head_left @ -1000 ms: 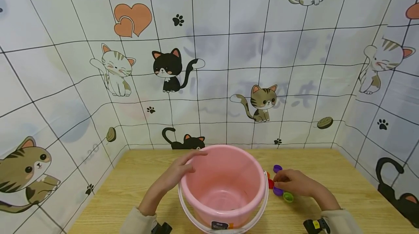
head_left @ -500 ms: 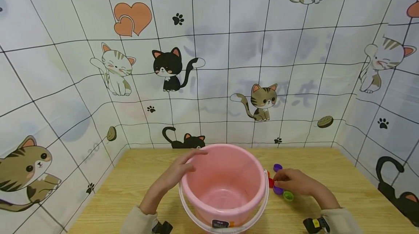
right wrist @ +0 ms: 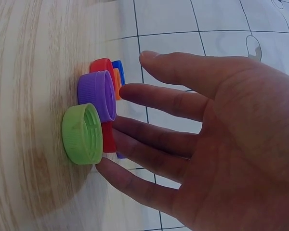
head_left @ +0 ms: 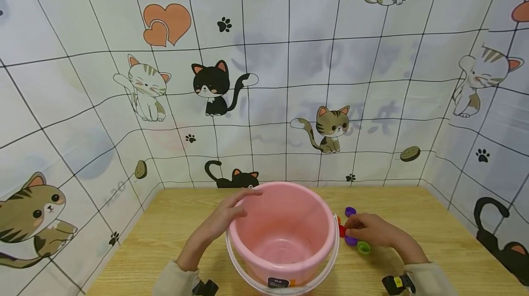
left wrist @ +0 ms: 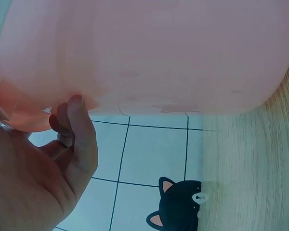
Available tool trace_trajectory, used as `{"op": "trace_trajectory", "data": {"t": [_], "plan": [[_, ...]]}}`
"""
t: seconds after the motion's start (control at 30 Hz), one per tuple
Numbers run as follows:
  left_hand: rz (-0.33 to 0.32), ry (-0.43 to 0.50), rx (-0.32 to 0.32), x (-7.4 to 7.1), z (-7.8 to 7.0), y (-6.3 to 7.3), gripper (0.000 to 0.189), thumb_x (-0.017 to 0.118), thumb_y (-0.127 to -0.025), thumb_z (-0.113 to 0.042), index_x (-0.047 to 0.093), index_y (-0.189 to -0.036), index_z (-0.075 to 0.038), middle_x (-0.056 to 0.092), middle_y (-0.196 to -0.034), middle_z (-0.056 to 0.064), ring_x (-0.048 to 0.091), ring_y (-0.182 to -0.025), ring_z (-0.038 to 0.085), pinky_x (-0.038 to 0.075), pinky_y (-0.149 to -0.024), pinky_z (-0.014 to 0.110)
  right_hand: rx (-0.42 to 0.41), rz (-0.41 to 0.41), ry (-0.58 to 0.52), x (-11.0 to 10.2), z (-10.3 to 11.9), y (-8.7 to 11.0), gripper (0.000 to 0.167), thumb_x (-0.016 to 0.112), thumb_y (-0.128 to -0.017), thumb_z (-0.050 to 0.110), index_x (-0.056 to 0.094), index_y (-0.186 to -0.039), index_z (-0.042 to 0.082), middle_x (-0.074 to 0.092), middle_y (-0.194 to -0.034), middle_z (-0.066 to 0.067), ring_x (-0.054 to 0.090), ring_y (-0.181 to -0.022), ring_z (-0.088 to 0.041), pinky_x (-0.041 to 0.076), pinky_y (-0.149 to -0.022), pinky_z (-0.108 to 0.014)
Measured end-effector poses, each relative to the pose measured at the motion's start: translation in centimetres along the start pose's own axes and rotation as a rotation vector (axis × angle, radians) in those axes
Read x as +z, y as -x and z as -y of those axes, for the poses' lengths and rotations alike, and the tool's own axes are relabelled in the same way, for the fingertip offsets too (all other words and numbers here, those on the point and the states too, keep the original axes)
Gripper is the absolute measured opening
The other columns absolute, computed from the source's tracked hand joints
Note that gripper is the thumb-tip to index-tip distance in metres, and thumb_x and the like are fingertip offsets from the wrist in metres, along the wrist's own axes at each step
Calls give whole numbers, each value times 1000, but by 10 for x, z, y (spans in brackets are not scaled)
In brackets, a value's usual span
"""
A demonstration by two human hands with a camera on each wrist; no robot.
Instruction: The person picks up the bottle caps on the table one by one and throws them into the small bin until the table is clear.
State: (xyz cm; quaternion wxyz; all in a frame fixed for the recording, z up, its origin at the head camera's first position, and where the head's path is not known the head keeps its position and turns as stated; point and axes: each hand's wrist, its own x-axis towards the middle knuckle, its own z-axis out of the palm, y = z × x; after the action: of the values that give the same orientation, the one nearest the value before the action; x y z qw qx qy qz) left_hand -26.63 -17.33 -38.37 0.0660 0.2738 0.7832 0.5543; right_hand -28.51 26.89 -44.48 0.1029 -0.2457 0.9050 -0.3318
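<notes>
A pink plastic bucket [head_left: 285, 269] stands upright on the table, its white handle [head_left: 239, 274] hanging down at the front. My left hand [head_left: 223, 218] grips the bucket's left rim, with the thumb over the inner side; in the left wrist view, fingers of the left hand [left wrist: 43, 173] lie against the outer wall. Right of the bucket, my right hand [head_left: 374, 230] hovers by several plastic bottle caps. Its fingers [right wrist: 154, 98] are spread and loosely bent, pinching nothing. Closest are a green cap [right wrist: 82, 134], a purple cap [right wrist: 97, 96] and a red cap [right wrist: 102, 65].
Another purple cap [head_left: 350, 212] lies farther back. Orange [right wrist: 117, 82] and blue [right wrist: 119, 67] caps are partly hidden behind the others. The wooden table [head_left: 173, 241] ends at a cat-print, tile-patterned backdrop [head_left: 268, 103] behind and at both sides.
</notes>
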Motion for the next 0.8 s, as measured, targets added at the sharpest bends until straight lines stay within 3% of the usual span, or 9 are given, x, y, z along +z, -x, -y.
{"op": "trace_trajectory", "data": {"t": [0.37,0.8], "plan": [[-18,13,-28,0,2,0,56,47,-94,-8,57,-146,-26,52,-150,15,74,-72,36,63,-68,39,-35,-1,-12,2,1,-1,21,65,-99,22,71,-109,4,72,-102,-2,61,-87,-2,52,-73,-25],[-7,7,2,0,1,0,54,48,-96,-8,57,-147,-20,50,-152,21,74,-74,34,62,-68,35,-9,-4,-27,5,3,-2,23,65,-99,22,70,-111,2,71,-103,-4,61,-88,-5,53,-73,-25]]}}
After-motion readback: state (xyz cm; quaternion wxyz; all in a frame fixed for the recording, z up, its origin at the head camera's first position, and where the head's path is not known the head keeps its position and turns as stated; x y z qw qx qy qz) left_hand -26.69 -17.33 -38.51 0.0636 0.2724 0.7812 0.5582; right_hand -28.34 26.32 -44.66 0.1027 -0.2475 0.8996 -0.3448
